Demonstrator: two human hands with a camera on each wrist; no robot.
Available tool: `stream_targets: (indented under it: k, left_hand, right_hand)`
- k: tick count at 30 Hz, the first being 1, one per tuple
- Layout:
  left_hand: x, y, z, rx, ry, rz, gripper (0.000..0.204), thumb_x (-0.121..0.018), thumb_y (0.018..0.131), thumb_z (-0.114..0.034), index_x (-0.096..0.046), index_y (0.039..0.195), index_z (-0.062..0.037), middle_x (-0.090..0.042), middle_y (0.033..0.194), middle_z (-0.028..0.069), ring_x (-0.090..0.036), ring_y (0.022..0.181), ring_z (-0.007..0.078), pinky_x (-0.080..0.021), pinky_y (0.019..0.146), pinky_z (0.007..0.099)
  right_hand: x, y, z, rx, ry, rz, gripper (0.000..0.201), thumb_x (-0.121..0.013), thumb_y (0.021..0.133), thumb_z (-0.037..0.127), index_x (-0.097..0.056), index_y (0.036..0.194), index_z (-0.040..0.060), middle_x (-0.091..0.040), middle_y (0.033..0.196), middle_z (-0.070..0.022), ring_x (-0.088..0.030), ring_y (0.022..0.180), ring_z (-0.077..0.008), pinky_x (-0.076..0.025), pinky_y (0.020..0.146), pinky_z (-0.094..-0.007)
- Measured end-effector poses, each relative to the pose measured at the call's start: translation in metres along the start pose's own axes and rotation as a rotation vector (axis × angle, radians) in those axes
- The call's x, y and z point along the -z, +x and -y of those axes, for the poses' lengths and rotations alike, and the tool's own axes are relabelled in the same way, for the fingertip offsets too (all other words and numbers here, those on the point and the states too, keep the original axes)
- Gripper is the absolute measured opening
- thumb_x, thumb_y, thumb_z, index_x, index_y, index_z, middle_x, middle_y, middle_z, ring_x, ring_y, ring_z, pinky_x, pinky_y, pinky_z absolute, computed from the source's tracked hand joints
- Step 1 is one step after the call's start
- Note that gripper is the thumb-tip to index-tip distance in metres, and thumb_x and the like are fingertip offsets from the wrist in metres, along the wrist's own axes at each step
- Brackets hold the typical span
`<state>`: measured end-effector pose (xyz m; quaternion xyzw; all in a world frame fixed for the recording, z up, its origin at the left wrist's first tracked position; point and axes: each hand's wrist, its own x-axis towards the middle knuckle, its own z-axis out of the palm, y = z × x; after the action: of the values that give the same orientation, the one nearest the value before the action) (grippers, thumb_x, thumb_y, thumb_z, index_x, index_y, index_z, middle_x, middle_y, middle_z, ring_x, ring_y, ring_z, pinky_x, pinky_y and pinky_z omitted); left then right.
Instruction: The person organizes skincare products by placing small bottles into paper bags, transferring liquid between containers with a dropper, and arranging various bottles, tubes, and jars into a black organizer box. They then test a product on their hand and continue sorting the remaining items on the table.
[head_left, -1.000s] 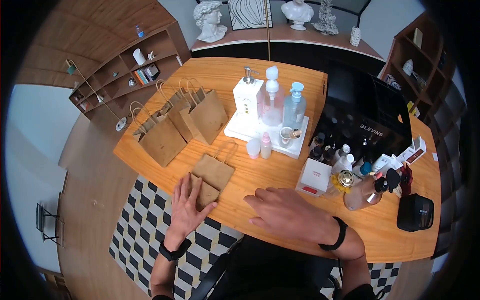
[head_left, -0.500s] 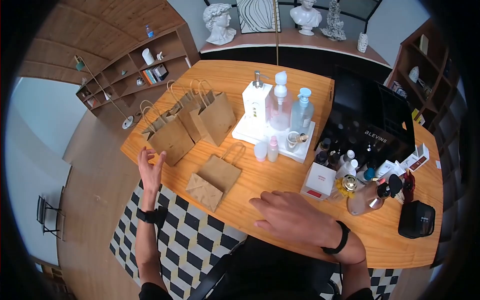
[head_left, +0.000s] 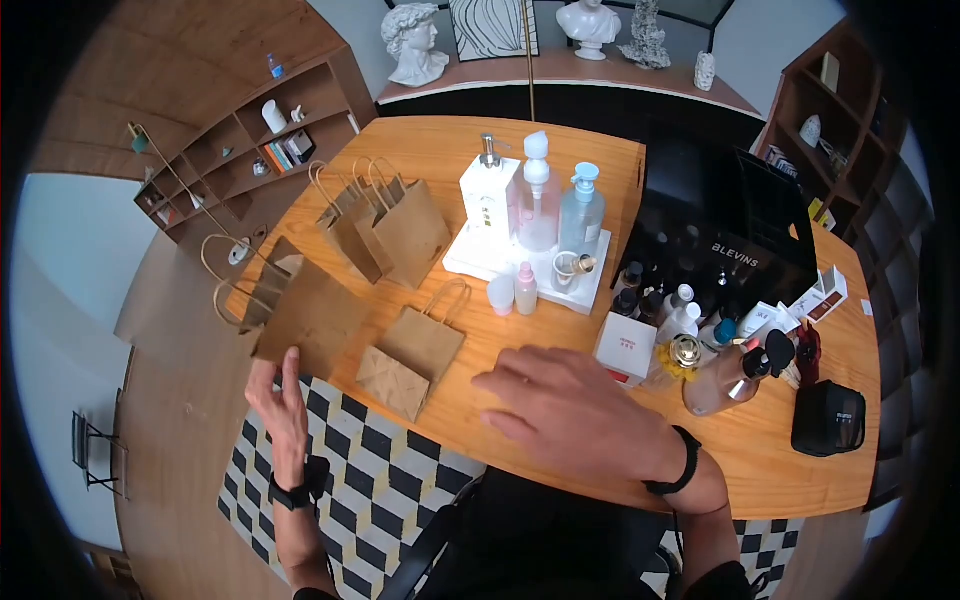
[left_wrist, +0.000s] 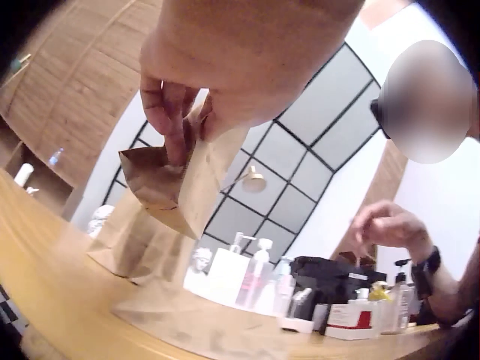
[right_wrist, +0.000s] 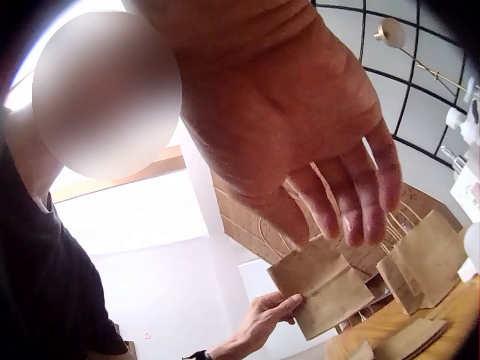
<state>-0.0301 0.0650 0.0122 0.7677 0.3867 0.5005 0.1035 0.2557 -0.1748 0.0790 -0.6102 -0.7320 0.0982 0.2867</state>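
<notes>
At the table's left edge my left hand (head_left: pixel 280 412) pinches a brown paper bag (head_left: pixel 318 318) by its bottom end. The bag is tilted, its twisted handles pointing left. In the left wrist view, my fingers and thumb close on the folded end of this paper bag (left_wrist: pixel 169 184). A second paper bag (head_left: pixel 420 345) lies flattened on the table, its bottom folded up towards me. My right hand (head_left: pixel 570 412) is over the front of the table with fingers loosely bent and nothing held. In the right wrist view its palm (right_wrist: pixel 292 105) and hanging fingers show.
Two more paper bags (head_left: pixel 412 235) stand upright behind. A white tray (head_left: pixel 467 257) carries pump bottles, with two small bottles in front. On the right are a black case (head_left: pixel 735 240), a white box (head_left: pixel 627 347), several bottles and a small black pouch (head_left: pixel 828 418).
My left hand has left the flattened bag, moved left and taken hold of the standing bag, which is now lifted and tilted. The right hand has stayed almost in place.
</notes>
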Motion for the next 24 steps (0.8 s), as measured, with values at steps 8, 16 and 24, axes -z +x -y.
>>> stream_targets:
  k: [8,16,24]
  left_hand:
    - [-0.004,-0.06,-0.059,-0.347,-0.086,0.313,0.019,-0.074,0.08,0.004,-0.076,0.099,0.0023,-0.074,0.1,0.0177,-0.071,0.081,0.0333,-0.057,0.072,0.0405]
    - [-0.01,-0.069,-0.071,-0.543,-0.072,0.441,0.027,-0.079,0.068,-0.002,-0.076,0.095,-0.001,-0.076,0.119,0.0134,-0.07,0.084,0.0283,-0.054,0.072,0.0385]
    - [-0.018,-0.07,-0.056,-0.432,-0.242,0.545,0.08,-0.095,0.065,-0.018,-0.061,0.137,-0.0098,-0.071,0.127,0.0157,-0.057,0.136,0.0407,-0.037,0.12,0.058]
  right_hand:
    - [0.011,0.001,0.012,0.044,0.296,-0.487,0.02,-0.068,0.097,-0.001,-0.07,0.117,-0.0028,-0.069,0.101,-0.0164,-0.07,0.087,-0.0338,-0.055,0.075,-0.0407]
    - [0.007,-0.002,-0.003,0.046,0.292,0.057,0.02,-0.069,0.102,0.01,-0.073,0.118,-0.0011,-0.077,0.108,-0.0187,-0.074,0.094,-0.0355,-0.059,0.079,-0.0412]
    - [-0.001,-0.015,0.001,-0.067,0.125,0.228,0.034,-0.063,0.105,0.021,-0.063,0.13,-0.0023,-0.07,0.116,-0.0213,-0.069,0.104,-0.0413,-0.056,0.084,-0.0479]
